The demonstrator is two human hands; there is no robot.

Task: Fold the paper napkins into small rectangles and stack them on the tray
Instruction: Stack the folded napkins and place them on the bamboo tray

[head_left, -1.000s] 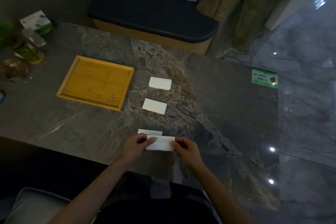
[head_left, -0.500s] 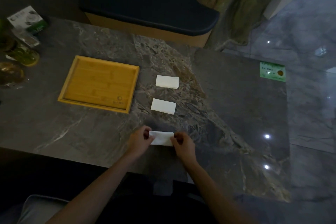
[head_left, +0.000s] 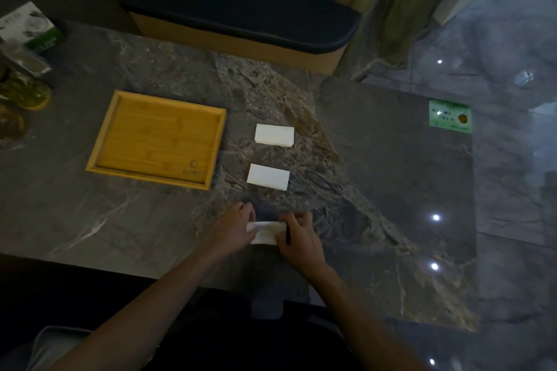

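A white paper napkin [head_left: 266, 232] lies folded near the table's front edge. My left hand [head_left: 233, 227] pinches its left end and my right hand [head_left: 297, 238] covers its right end. Two folded white napkins lie further back, one [head_left: 268, 177] just beyond my hands and another [head_left: 274, 135] behind it. A bamboo tray [head_left: 156, 138] with a raised rim sits to their left with nothing in it.
The dark marble table [head_left: 376, 159] carries a green card [head_left: 450, 116] at the far right. A green-and-white box [head_left: 31, 28] and glass jars [head_left: 27, 93] stand at the far left. A cushioned bench [head_left: 241, 15] lies behind the table.
The napkin in my hands has been folded over on itself and looks narrower. The strip that showed behind it a second ago is gone. My hands have closed in on it.
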